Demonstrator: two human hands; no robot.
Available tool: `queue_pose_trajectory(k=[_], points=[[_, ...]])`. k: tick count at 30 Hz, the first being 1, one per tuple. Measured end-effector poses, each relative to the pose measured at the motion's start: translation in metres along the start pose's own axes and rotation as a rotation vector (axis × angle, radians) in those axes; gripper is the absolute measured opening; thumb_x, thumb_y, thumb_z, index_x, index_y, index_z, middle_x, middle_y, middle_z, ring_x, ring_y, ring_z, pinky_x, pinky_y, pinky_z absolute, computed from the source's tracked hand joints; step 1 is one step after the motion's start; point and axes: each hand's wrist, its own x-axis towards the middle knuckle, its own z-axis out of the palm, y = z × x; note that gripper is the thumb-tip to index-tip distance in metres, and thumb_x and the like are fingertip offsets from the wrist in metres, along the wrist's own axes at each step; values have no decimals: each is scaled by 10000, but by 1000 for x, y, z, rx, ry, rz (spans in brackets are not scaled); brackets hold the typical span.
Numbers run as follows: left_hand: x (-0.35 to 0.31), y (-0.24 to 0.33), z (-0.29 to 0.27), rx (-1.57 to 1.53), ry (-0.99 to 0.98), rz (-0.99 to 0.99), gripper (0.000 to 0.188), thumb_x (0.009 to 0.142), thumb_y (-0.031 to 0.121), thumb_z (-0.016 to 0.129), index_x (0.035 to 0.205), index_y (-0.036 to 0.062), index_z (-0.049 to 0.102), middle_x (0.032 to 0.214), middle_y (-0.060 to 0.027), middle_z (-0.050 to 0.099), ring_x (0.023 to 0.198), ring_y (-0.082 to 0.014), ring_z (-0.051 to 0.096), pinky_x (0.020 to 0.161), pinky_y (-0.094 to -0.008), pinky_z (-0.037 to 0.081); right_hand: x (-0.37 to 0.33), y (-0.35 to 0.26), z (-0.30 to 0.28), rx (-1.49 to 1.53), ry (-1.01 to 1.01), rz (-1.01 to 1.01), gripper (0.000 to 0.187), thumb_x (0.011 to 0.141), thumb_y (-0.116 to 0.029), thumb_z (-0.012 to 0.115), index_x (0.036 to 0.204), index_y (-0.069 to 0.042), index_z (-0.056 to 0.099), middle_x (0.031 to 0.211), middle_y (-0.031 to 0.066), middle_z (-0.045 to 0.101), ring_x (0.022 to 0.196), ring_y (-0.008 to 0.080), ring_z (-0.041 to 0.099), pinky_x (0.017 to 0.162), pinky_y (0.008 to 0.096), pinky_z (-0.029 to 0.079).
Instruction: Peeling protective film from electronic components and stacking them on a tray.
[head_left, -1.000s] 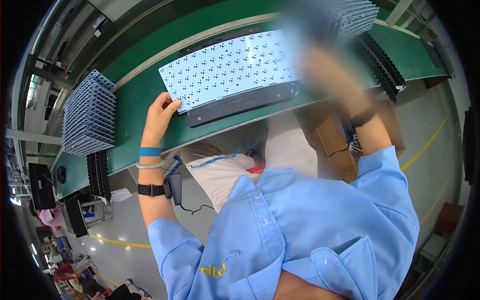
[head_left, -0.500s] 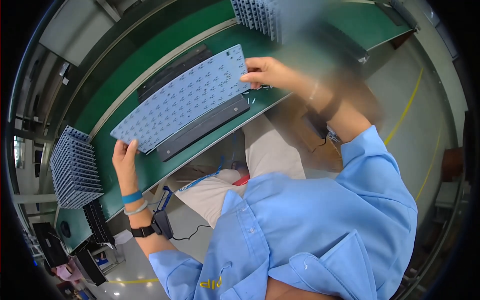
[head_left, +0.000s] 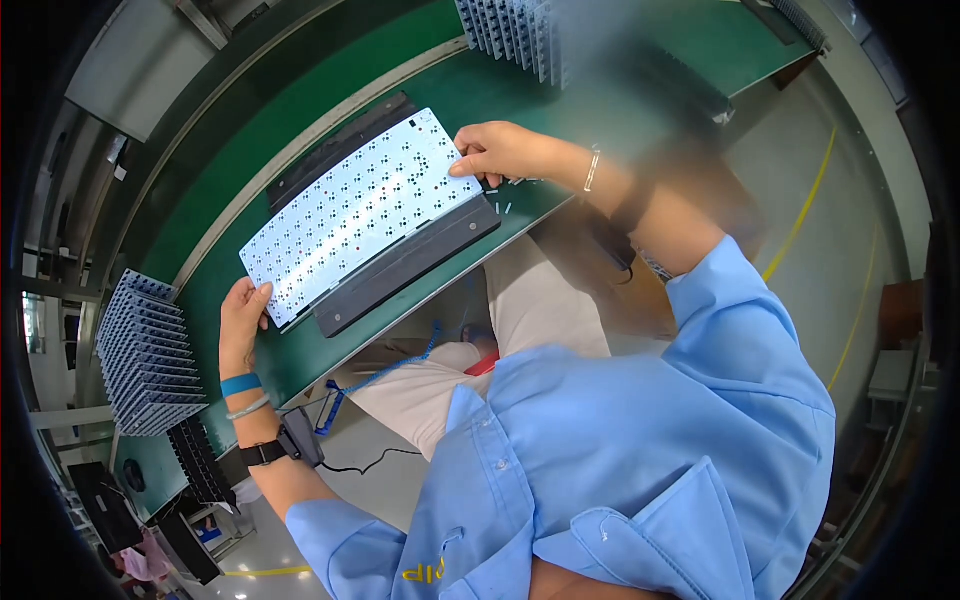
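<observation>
A long pale keyboard circuit board (head_left: 350, 212), dotted with small dark marks, spans the gap between my hands. My left hand (head_left: 245, 315) pinches its lower left corner, thumb on top. At the opposite end, my right hand (head_left: 495, 155) grips the short edge with its thumb over the face. Under and beside the board lies a black fixture, with a near bar (head_left: 405, 265) and a far bar (head_left: 340, 150). Whether the board rests on the fixture, I cannot tell.
A rack of stacked boards (head_left: 150, 355) stands at the left of the green bench (head_left: 225, 235), another rack (head_left: 510, 40) at the far side. Small white pieces (head_left: 508, 208) lie near my right hand. A blue coiled cord (head_left: 400, 357) hangs below the bench edge.
The board has come down and nearer over the fixture, its face now catching bright light. Both hands moved with it, the right one shifting left and down.
</observation>
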Motion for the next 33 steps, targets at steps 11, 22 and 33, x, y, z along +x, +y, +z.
queue_pose_trajectory(k=[11, 22, 33], points=[[-18, 1, 17, -502, 132, 178, 199, 895, 189, 568, 1015, 31, 550, 787, 0, 605, 605, -46, 542, 468, -154, 392, -3, -3, -1, 201, 181, -87, 309, 853, -246, 630, 1071, -36, 567, 707, -7, 547, 572, 53, 494, 454, 207, 360], [-55, -4, 33, -751, 667, 400, 261, 915, 138, 521, 1135, 1, 489, 1107, -98, 575, 963, -163, 565, 790, -302, 465, 57, 3, 83, -276, 70, -725, 232, 867, -270, 565, 937, -61, 634, 886, 88, 610, 837, 250, 603, 682, 370, 487], [-94, -2, 33, -774, 919, 506, 290, 893, 151, 556, 1133, -2, 502, 1136, -124, 552, 977, -191, 540, 804, -306, 435, 146, -65, 184, -749, -99, -881, 161, 701, -108, 596, 806, -40, 697, 769, 118, 664, 744, 300, 650, 575, 380, 511]])
